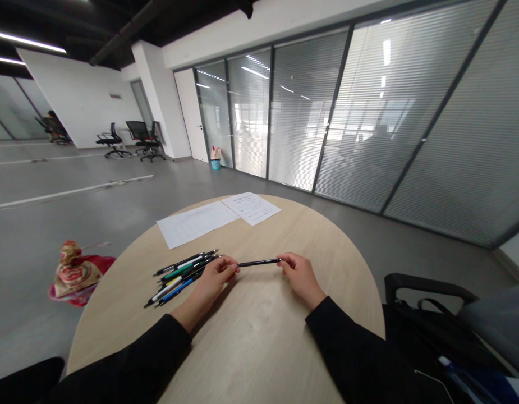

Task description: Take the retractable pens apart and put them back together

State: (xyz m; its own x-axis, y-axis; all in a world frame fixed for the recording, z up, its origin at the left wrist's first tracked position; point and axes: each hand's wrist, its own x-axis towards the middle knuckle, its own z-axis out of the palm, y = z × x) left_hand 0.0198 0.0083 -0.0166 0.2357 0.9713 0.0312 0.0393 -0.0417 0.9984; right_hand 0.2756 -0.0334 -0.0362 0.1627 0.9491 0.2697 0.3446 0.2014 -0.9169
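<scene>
Pen (pixel 259 262) held level just above desk (pixel 259 348): your left hand (pixel 215 278) pinches one end, right hand (pixel 299 275) the other, fingers clenched on it. Spare pens (pixel 183 275) lie beside left hand. Any pull apart calls for straight, even force.

Round pale wood table (pixel 259 348), large paper sheet (pixel 196 223), smaller printed sheet (pixel 251 207) beside it, cluster of pens (pixel 181 275) at left

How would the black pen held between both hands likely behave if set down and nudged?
The black pen spans straight between left hand and right hand without sagging, so probably stiff. Fingertips alone carry it, so likely light. Its slim round-looking barrel may roll on the smooth table.
</scene>
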